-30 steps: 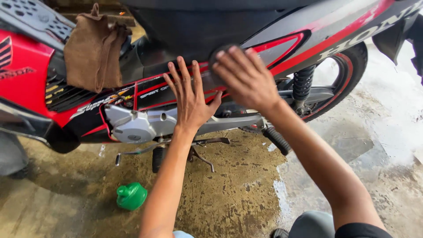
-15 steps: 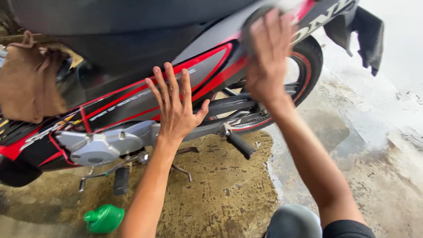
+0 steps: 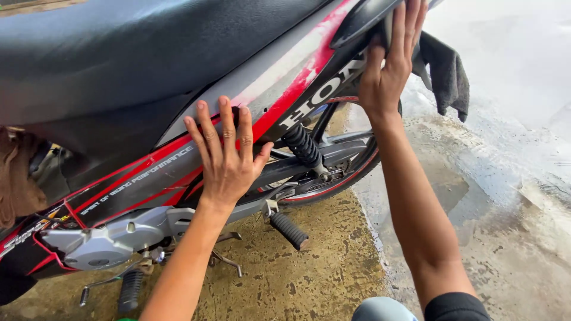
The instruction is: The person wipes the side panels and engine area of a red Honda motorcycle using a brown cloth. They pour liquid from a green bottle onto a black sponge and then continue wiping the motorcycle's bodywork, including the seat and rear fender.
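A red, grey and black motorbike point(image 3: 148, 95) stands side-on in front of me. My left hand point(image 3: 225, 156) lies flat with fingers spread on its red and grey side panel, just below the black seat. My right hand point(image 3: 389, 62) presses a dark grey cloth point(image 3: 443, 74) against the black tail grip at the rear of the bike; the cloth hangs down past my palm. The rear wheel point(image 3: 333, 184) and a black shock spring point(image 3: 302, 145) sit between my two arms.
A black footpeg point(image 3: 289, 230) juts out below my left wrist, with the silver engine cover point(image 3: 101, 244) to its left. A brown rag point(image 3: 18, 184) hangs at the left edge. The concrete floor point(image 3: 493, 196) is wet on the right.
My view has moved toward the bike's tail. My right hand has slid up and back along the rear bodywork to the tail grip. My left hand stays flat on the side panel.
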